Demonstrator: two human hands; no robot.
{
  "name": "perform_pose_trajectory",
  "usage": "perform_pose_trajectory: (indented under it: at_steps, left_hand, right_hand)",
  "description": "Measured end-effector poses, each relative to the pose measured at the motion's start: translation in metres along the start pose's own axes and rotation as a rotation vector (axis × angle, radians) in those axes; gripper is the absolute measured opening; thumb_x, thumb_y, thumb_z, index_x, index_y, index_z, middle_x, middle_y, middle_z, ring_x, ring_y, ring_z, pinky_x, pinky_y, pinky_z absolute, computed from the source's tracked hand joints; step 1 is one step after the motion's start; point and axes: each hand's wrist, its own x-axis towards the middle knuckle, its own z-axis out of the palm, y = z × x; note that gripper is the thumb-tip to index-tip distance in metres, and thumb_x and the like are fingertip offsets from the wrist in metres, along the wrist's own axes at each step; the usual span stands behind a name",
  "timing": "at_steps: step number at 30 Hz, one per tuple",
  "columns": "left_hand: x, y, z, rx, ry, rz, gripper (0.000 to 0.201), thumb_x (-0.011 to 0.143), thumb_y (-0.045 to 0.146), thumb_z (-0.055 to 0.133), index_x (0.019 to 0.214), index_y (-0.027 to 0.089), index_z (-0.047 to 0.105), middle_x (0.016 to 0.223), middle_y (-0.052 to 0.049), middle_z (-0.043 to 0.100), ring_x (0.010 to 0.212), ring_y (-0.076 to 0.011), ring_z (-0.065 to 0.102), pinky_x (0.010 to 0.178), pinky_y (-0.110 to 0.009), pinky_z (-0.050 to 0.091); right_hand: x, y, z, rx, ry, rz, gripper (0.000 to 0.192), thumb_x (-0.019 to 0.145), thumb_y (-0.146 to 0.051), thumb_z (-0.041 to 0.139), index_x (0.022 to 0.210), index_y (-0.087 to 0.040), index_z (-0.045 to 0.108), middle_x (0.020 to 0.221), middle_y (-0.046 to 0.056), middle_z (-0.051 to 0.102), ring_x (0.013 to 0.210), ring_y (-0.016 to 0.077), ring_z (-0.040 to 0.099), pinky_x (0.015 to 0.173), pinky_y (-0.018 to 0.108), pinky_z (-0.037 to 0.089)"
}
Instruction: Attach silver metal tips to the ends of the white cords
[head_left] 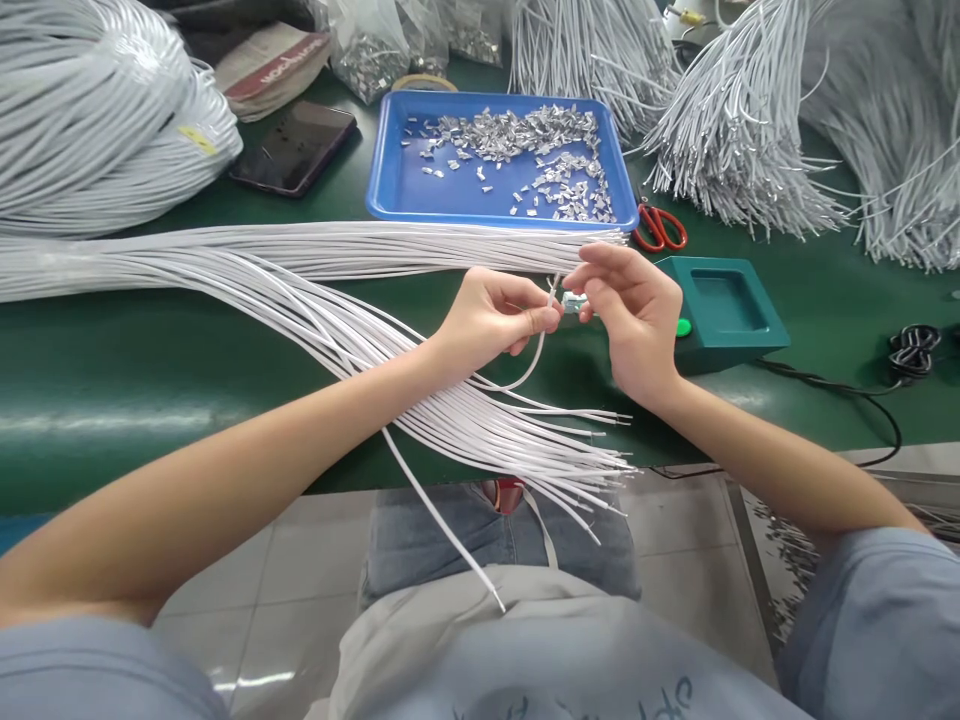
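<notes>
My left hand (pixel 499 318) pinches a white cable (pixel 538 350) close to its end, between thumb and fingertips. That cable curves up from a fanned bundle of white cables (pixel 465 410), and its split tips point upward. Just to the right, my right hand (pixel 634 315) has its fingers curled near those tips. Whatever lies between its thumb and fingers is too small or hidden to make out. A small clear and metallic piece (pixel 574 302) shows between the two hands, by the right fingertips. Behind my right hand stands a green device (pixel 724 345) with a lit green button.
Behind the hands lies a blue tray (pixel 435 195) of small metal pieces. Red-handled scissors (pixel 660 228), a phone (pixel 296 148), a large grey cable coil (pixel 97 110) and hanging cable bundles (pixel 742 130) surround it. A black cord (pixel 862 390) runs at the right. One cable hangs past the table's front edge.
</notes>
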Motion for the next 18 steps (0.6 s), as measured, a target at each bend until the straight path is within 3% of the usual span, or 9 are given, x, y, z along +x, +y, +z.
perform_pose_trajectory:
  at_steps: [7,13,18]
  left_hand:
    - [0.0001,-0.0010,-0.0002,0.035,0.002,-0.014,0.040,0.059,0.046,0.088,0.063,0.012,0.069,0.055,-0.001,0.061,0.039,-0.0044,0.045,0.037,-0.020,0.032]
    - [-0.0016,0.0025,0.0023,0.030,-0.001,-0.039,0.037,0.059,0.040,0.089,0.061,0.011,0.065,0.045,0.001,0.057,0.038,-0.0072,0.051,0.037,-0.019,0.038]
    - [-0.0022,0.0029,0.0038,0.021,-0.005,-0.058,0.039,0.058,0.041,0.090,0.062,0.011,0.065,0.046,0.001,0.058,0.040,-0.0085,0.056,0.039,-0.018,0.043]
  right_hand:
    - [-0.0010,-0.0008,-0.0006,-0.079,-0.056,0.014,0.024,0.091,-0.045,0.056,0.109,-0.031,0.064,0.093,0.002,0.069,0.092,0.0198,0.068,0.066,0.035,0.059]
    - [0.0012,0.0013,-0.0011,-0.082,-0.046,0.031,0.022,0.084,-0.031,0.065,0.106,-0.029,0.063,0.085,0.000,0.067,0.082,0.0171,0.066,0.066,0.034,0.057]
    - [0.0023,0.0008,-0.0005,-0.061,-0.066,0.041,0.020,0.083,-0.024,0.063,0.102,-0.028,0.062,0.080,-0.001,0.063,0.075,0.0152,0.062,0.066,0.034,0.057]
